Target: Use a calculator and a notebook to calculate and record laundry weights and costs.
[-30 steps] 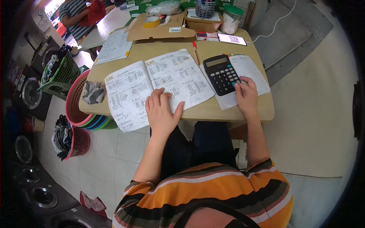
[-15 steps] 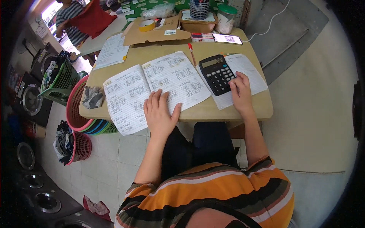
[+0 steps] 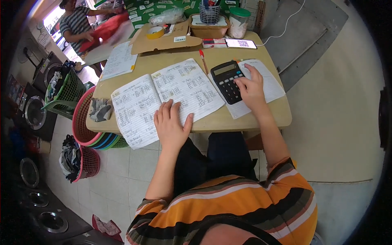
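Observation:
On the table (image 3: 220,122) lies an open notebook (image 3: 136,98) with handwritten columns across both pages. Its lower part is under my left hand (image 3: 170,128), which rests flat with the fingers spread. My right hand (image 3: 254,92) is over the right side of a black calculator (image 3: 223,77), its thumb and fingers apart on or just above the keys. Part of the keypad is hidden by that hand. Beneath the calculator is a lined sheet of paper (image 3: 269,79). A red pen (image 3: 203,60) lies between the notebook and the calculator.
Along the table's back are a flattened cardboard box (image 3: 143,45) with a tape roll (image 3: 154,35), a brown basket (image 3: 208,32), a green-lidded jar (image 3: 237,28) and a lit phone (image 3: 241,43) on a white cable. Laundry baskets (image 3: 90,163) and front-loading machines (image 3: 34,110) stand left. Another person handles red cloth (image 3: 110,30).
My right hand has moved up and left from the calculator's lower right edge onto its keys. The calculator's display now looks blank. The other person's red cloth has dropped toward the far table.

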The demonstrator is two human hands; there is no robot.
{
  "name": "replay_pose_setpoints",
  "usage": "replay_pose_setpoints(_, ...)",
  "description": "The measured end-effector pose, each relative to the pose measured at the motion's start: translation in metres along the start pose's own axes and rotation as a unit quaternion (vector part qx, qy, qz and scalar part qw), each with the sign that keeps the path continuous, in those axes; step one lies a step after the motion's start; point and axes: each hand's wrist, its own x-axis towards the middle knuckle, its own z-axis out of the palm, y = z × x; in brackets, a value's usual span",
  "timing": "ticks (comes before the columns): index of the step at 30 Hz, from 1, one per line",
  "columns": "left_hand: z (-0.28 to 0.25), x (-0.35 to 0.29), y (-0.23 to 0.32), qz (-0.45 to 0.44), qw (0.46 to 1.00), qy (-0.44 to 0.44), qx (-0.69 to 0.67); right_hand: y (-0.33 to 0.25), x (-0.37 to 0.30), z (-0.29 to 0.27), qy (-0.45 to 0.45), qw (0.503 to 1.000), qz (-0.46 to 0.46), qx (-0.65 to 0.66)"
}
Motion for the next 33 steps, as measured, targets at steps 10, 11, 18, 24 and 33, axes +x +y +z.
replay_pose_setpoints(10, -0.001, 0.002, 0.002, 0.000, 1.000, 0.001, -0.001, -0.018, -0.046, -0.004, -0.067, 0.995, -0.039, -0.068)
replay_pose_setpoints(11, -0.002, 0.002, 0.001, -0.001, 1.000, 0.004, 0.003, -0.017, -0.040, -0.008, -0.058, 0.996, -0.036, -0.063)
replay_pose_setpoints(18, 0.002, 0.002, 0.002, -0.003, 1.000, -0.005, -0.003, 0.020, -0.032, -0.011, 0.068, 0.993, 0.089, 0.045)
replay_pose_setpoints(24, 0.001, 0.000, 0.000, -0.013, 1.000, -0.010, -0.004, 0.018, -0.036, -0.011, 0.075, 0.996, 0.008, -0.044)
replay_pose_setpoints(33, 0.001, -0.001, 0.002, 0.002, 1.000, 0.001, -0.013, 0.011, -0.035, -0.014, -0.003, 0.993, 0.087, 0.076)
